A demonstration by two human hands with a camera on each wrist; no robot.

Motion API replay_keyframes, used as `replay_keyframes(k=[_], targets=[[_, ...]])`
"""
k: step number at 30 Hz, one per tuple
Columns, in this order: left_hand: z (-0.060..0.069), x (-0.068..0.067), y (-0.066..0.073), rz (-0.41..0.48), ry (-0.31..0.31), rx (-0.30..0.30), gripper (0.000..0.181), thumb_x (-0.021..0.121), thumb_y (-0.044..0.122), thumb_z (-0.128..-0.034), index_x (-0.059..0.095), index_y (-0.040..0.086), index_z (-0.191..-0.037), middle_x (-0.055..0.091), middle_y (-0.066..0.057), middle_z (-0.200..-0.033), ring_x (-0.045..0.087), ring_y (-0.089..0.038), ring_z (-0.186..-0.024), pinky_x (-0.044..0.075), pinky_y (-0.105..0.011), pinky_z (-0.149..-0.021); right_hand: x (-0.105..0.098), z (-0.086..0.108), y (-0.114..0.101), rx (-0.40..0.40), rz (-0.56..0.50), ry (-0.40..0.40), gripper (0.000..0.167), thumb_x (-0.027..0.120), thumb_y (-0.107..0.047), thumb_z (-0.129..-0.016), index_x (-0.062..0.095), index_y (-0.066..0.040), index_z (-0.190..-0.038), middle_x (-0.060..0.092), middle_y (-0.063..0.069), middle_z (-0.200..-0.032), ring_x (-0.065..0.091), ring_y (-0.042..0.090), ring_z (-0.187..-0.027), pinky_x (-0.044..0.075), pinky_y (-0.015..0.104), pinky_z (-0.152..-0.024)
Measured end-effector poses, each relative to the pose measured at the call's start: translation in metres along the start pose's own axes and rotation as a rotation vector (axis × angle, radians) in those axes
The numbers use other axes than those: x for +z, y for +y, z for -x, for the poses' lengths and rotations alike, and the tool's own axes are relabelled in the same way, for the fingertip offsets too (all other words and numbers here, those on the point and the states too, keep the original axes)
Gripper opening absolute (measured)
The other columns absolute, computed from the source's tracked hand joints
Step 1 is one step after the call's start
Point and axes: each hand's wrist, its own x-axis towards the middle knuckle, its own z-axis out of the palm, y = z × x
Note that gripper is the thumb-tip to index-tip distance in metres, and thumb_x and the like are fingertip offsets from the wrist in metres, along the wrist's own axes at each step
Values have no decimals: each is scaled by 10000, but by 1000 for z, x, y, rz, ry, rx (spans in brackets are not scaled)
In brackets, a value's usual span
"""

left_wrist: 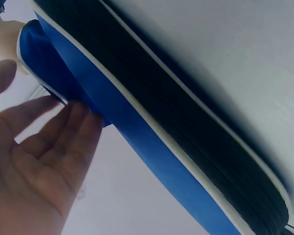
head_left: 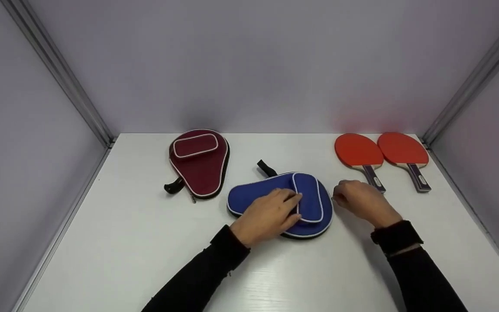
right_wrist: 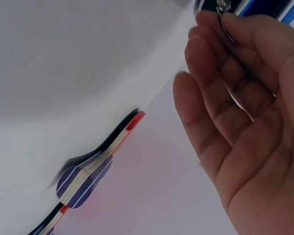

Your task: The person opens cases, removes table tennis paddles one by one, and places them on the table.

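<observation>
A blue table tennis paddle case (head_left: pixel 249 195) with white piping lies in the middle of the table. Its raised pocket (head_left: pixel 311 195) faces up, and a black strap (head_left: pixel 267 168) sticks out at the back. My left hand (head_left: pixel 269 216) rests on top of the case, fingertips against the pocket's edge and fingers fairly straight. At the case's right end, my right hand (head_left: pixel 362 201) pinches a small metal zipper pull (right_wrist: pixel 224 7) between thumb and forefinger. In the left wrist view the case's dark side band (left_wrist: pixel 186 127) looks closed along the visible stretch.
A dark red paddle case (head_left: pixel 202 167) lies at the back left with its black strap (head_left: pixel 174 186) out. Two red paddles, one nearer (head_left: pixel 358 149) and one by the right wall (head_left: pixel 402 148), lie at the back right, handles toward me. Panels enclose the table's back and sides.
</observation>
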Motion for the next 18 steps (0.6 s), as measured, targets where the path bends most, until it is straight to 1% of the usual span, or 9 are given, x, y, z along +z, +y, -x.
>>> replay_keyframes(k=[3,7,10,15,18], targets=[[-1,0,-3,19,-37,32,619,544,488,-1250,560,134,-1758,639,-95,-1741,623,-254,-1619,582,-429,-1312,2,-1,3,33,24,10,71,836,-4,-1013,864,-62,-984,787,69,-864,746,230,-800,721,511,-833],[0,-2,-10,35,-78,52,633,575,494,-1239,540,160,-1775,619,-75,-1769,594,-248,-1651,542,-434,-1354,4,-2,5,55,30,2,83,826,-7,-1014,862,-72,-977,771,53,-846,717,208,-778,711,501,-806],[1,-5,-17,47,-108,66,661,612,503,-1223,524,167,-1786,604,-55,-1790,561,-251,-1685,492,-431,-1398,4,-2,5,54,24,-7,84,826,-9,-1015,867,-73,-979,771,50,-844,712,201,-772,707,498,-794],[4,-9,-29,32,-150,111,733,653,538,-1198,484,169,-1808,552,-16,-1840,489,-236,-1746,392,-412,-1462,4,-1,5,52,15,-16,76,826,-11,-1019,861,-67,-981,768,50,-849,711,198,-775,703,499,-796],[7,-12,-37,25,-168,125,763,682,554,-1178,474,192,-1816,512,3,-1868,447,-231,-1773,370,-434,-1476,3,-2,4,54,12,-20,69,828,-16,-1020,861,-67,-987,770,53,-855,712,202,-782,705,503,-805]])
